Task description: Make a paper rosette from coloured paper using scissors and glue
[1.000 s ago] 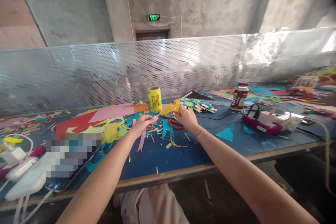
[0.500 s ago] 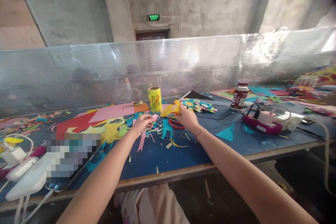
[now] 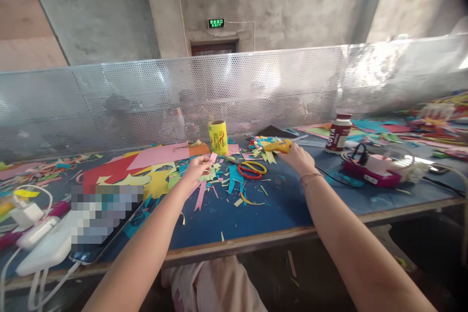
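Mate: What's crowding you there?

Me: Scissors [image 3: 252, 169] with red and yellow handles lie on the worktop [image 3: 208, 231] between my two hands, with blue scraps [image 3: 234, 179] just beside them. A red sheet [image 3: 107, 171] and a pink sheet [image 3: 161, 155] spread out to my left. Nearer me on that side are a phone [image 3: 124, 222] and a white power bank [image 3: 46, 251], their cables hanging over the edge. A purple power strip [image 3: 371, 171] sits off to my right, and a perforated metal screen [image 3: 234, 102] runs along the back.

Mate: And your grip?

Me: My left grip [image 3: 198, 169] is pinched narrow on a small pink paper piece [image 3: 212, 157], near the front of the yellow tube. My right grip [image 3: 298, 160] is wrapped around a yellow glue gun [image 3: 280, 146], its nose pointing left, in front of a heap of cut paper [image 3: 257, 142].

Mate: Any containers?

Me: A brown bottle [image 3: 338, 134] marked COSTA stands upright with its cap on; I can't see what's inside. The yellow tube [image 3: 218, 139] stands on end, its top open, but I can't see down into it.

Mate: What can't you make out?

Me: The gun hides part of the heap, and my fingers cover its handle. I can't tell whether its nose touches the paper. The phone's screen is blurred out, and the clutter [image 3: 438, 112] at far right is cut off by the edge of my view.
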The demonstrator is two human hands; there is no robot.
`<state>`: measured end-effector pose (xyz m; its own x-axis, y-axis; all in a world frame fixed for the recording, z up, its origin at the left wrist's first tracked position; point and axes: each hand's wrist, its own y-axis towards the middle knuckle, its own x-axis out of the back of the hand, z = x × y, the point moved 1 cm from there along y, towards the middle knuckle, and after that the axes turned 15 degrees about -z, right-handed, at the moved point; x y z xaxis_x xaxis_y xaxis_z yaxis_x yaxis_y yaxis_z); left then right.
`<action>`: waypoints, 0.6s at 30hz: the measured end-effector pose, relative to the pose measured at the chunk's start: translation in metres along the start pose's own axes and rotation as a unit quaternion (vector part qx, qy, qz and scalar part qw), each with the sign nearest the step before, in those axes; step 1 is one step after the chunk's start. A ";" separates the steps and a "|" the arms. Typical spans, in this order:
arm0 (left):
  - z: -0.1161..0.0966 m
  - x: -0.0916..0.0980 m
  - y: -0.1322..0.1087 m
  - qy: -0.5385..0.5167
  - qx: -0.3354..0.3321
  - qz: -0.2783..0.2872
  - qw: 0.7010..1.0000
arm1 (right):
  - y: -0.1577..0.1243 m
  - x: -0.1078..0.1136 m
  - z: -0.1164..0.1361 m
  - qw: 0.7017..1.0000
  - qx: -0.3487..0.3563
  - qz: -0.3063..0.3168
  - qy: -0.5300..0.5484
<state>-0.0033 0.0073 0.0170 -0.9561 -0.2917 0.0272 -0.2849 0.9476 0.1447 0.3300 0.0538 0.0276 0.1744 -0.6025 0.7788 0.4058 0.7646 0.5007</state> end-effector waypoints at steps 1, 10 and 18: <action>0.002 0.001 0.002 0.001 -0.006 -0.007 1.000 | 0.003 -0.001 -0.005 1.000 -0.010 0.008 -0.009; 0.002 0.002 0.003 -0.008 -0.027 -0.039 0.999 | 0.009 -0.011 -0.022 0.994 -0.104 -0.010 -0.043; 0.003 0.008 0.009 -0.041 -0.012 -0.087 0.995 | -0.003 -0.021 0.001 0.989 0.074 -0.104 0.072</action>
<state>-0.0135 0.0144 0.0159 -0.8946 -0.4393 -0.0815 -0.4468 0.8797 0.1629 0.3241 0.0650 0.0101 0.2319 -0.7682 0.5967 0.3116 0.6398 0.7026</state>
